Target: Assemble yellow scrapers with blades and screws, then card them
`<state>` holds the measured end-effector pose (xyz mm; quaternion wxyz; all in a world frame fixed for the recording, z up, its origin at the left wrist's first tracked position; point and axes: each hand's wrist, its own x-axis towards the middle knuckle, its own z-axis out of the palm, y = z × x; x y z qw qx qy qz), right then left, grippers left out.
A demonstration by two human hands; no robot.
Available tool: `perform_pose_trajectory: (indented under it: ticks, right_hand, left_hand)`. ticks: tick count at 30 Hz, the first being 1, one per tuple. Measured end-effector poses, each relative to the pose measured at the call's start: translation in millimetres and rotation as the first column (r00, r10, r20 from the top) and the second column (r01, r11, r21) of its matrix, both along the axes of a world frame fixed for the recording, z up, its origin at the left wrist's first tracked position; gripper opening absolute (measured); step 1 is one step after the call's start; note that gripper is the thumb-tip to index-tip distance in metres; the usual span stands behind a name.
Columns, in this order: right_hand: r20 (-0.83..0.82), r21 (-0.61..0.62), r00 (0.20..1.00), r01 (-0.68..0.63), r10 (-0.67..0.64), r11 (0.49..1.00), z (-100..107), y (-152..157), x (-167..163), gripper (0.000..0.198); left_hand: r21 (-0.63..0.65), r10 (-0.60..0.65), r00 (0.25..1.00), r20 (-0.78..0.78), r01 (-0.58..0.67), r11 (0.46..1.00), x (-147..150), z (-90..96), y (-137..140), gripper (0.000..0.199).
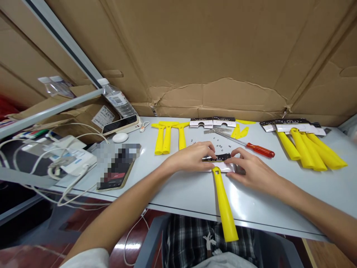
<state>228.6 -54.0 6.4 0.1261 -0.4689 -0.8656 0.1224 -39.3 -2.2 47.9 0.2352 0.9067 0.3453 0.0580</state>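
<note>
A scraper with a yellow handle [224, 208] lies in front of me, its handle reaching past the table's front edge. Across its head sits a black-and-white card sleeve [221, 158]. My left hand [195, 156] is closed on the sleeve's left end, thumb in front and fingers behind. At the right end, my right hand [245, 167] pinches the sleeve and blade end between thumb and fingers. Fingers hide parts of both ends. Small screws [219, 146] lie scattered just beyond the hands, near a red-handled screwdriver [260, 149].
Yellow scraper handles [166, 138] lie behind my left hand, beside folded card sleeves [200, 122] and loose yellow pieces [240, 132]. Several sleeved scrapers [309, 150] are piled at right. Leftward are a phone [119, 167], cables [64, 160] and a water bottle [119, 100]. Cardboard [212, 48] walls the back.
</note>
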Motion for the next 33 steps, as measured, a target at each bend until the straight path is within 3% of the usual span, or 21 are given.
perform_pose_trajectory:
  ticks: [5, 10, 15, 17, 21, 24, 26, 29, 33]
  right_hand:
    - [0.086, 0.127, 0.994, 0.059, -0.071, 0.99, -8.0, 6.5, 1.3, 0.04]
    - [0.16, 0.136, 0.972, 0.149, -0.17, 0.98, -7.3, 22.1, -3.9, 0.049]
    - [0.179, 0.175, 0.959, 0.19, -0.221, 0.966, -3.8, 17.2, -10.1, 0.064]
    - [0.142, 0.212, 0.968, 0.174, -0.207, 0.962, -2.8, 4.3, -10.9, 0.06]
    - [0.066, 0.272, 0.995, 0.058, -0.079, 0.961, -5.6, -28.4, -9.3, 0.051]
    - [0.058, 0.272, 0.997, 0.032, -0.049, 0.962, -15.2, -44.8, -5.4, 0.051]
    - [0.078, 0.251, 0.994, 0.059, -0.081, 0.966, -23.4, -48.9, -2.8, 0.061]
    - [0.132, 0.192, 0.985, 0.088, -0.114, 0.978, -33.1, -48.4, -1.3, 0.074]
    - [0.178, 0.148, 0.978, 0.087, -0.113, 0.985, -37.8, -46.7, -3.3, 0.078]
  left_hand:
    - [0.038, -0.055, 0.997, 0.053, 0.053, 0.998, -2.4, -6.8, 6.0, 0.035]
    - [0.155, 0.036, 0.99, 0.137, -0.057, 0.986, 0.4, -21.4, 17.3, 0.033]
    - [0.327, 0.139, 0.968, 0.208, -0.202, 0.923, 5.2, -22.5, 13.9, 0.032]
    - [0.359, 0.16, 0.957, 0.24, -0.241, 0.902, 6.7, -17.3, 1.8, 0.032]
    - [0.335, 0.151, 0.952, 0.265, -0.238, 0.912, 6.0, -15.1, -43.4, 0.03]
    - [0.296, 0.189, 0.953, 0.239, -0.257, 0.92, 2.4, -30.5, -80.7, 0.033]
    - [0.32, 0.282, 0.946, 0.163, -0.321, 0.892, 0.2, -44.7, -98.0, 0.045]
    - [0.351, 0.395, 0.918, 0.035, -0.382, 0.855, -1.0, -60.2, -109.5, 0.059]
    - [0.358, 0.424, 0.903, -0.073, -0.373, 0.856, 0.7, -63.5, -110.1, 0.065]
